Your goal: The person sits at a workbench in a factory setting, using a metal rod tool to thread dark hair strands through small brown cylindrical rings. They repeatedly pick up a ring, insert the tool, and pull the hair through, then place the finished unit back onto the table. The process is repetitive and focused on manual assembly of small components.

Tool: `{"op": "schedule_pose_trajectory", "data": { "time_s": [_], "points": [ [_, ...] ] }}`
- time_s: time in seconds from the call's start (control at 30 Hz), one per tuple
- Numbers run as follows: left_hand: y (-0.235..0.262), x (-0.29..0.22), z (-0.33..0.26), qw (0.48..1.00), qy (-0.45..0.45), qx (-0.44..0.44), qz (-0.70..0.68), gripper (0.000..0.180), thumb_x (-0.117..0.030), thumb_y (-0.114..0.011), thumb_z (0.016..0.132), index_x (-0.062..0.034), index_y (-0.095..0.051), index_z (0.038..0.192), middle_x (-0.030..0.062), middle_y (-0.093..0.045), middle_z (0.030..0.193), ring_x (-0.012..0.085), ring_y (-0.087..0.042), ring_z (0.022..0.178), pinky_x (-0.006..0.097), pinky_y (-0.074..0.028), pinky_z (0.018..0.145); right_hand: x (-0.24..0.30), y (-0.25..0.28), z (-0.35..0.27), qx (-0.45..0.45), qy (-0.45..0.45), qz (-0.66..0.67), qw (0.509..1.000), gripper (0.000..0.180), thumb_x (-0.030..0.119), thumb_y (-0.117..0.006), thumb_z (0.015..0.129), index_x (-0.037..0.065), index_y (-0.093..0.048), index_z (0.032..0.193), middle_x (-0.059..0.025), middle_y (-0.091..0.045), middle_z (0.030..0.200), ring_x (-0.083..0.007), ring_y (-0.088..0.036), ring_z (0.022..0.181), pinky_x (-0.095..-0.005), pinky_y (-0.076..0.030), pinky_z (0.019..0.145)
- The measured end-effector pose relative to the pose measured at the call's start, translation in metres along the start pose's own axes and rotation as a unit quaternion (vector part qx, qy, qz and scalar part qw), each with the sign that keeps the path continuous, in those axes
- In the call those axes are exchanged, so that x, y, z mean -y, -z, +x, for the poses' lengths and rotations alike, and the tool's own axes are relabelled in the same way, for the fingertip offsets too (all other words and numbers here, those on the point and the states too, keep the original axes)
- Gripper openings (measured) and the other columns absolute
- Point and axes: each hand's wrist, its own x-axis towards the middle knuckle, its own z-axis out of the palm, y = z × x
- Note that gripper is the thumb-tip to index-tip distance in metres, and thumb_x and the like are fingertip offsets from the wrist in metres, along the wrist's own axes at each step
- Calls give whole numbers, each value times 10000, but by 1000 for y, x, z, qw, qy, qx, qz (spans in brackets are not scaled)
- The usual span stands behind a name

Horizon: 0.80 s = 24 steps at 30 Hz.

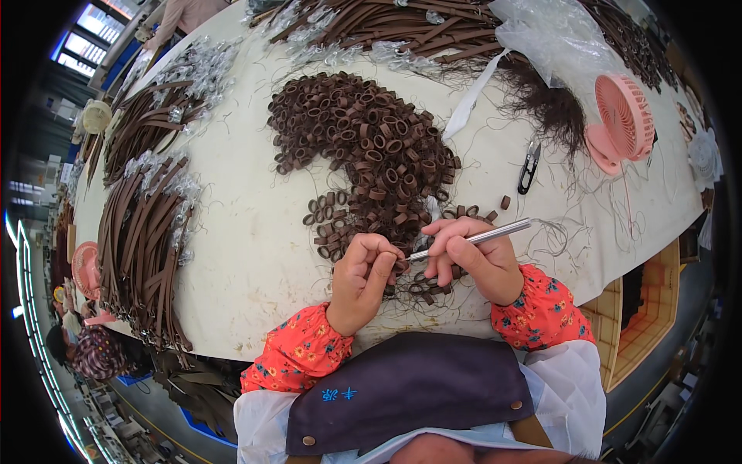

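Note:
A small brown leather loop point(401, 265) is pinched between the thumb and fingers of my left hand point(360, 274). My right hand point(483, 259) grips a slim silver pen-shaped tool point(501, 232), whose thin tip points left and meets the loop. Whether the tip enters the loop or only touches it, I cannot tell. Just beyond both hands spreads a large heap of similar brown loops point(379, 135), with several strays around its near edge. Loose dark threads lie among them on the pale table point(239, 162).
Black thread snips point(529, 168) lie right of the heap, near a pink fan point(623, 117). Brown straps with clear plastic wrapping point(143, 240) cover the left side; more straps point(402, 29) and plastic film point(556, 39) lie at the back. A wooden crate point(641, 325) stands at right.

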Motion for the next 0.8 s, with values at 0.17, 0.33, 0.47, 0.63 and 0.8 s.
{"op": "schedule_pose_trajectory", "data": {
  "time_s": [0.17,0.33,0.47,0.63,0.8],
  "points": [
    [5,1,-1,999,9,28,14,92,-101,-470,1005,-27,-458,1059,86,-614,988,100,-602,816,210,-462,647,-1,0,0,7,3,-4,1000,232,198,-450,1018,2,-572,1024,-23,-602,714,-128,-627,731,-348,-417,972],
    [5,2,-1,999,5,28,18,96,-103,-471,1005,-28,-459,1064,82,-612,993,100,-605,815,209,-464,646,-2,1,0,13,3,-8,1000,227,191,-449,1018,0,-571,1031,-21,-597,714,-125,-623,730,-345,-408,982],
    [5,3,-2,999,8,30,16,100,-105,-472,1006,-28,-459,1068,80,-609,993,102,-606,815,212,-465,649,-2,1,1,13,11,-20,1000,221,184,-449,1017,-1,-570,1031,-20,-596,714,-125,-622,727,-348,-409,981],
    [6,2,-2,999,5,29,23,97,-104,-470,1007,-28,-459,1067,82,-608,980,109,-609,828,215,-469,656,-3,0,0,-4,30,-10,999,229,181,-436,1018,-3,-571,1027,-19,-600,720,-120,-620,723,-349,-419,972],
    [1,1,0,1000,-10,16,-14,90,-76,-484,996,-15,-470,1061,91,-631,975,107,-615,837,221,-494,689,-5,1,4,-24,106,-194,975,172,122,-634,889,42,-579,1032,-24,-610,725,-170,-627,759,-349,-436,898]
  ]
}}
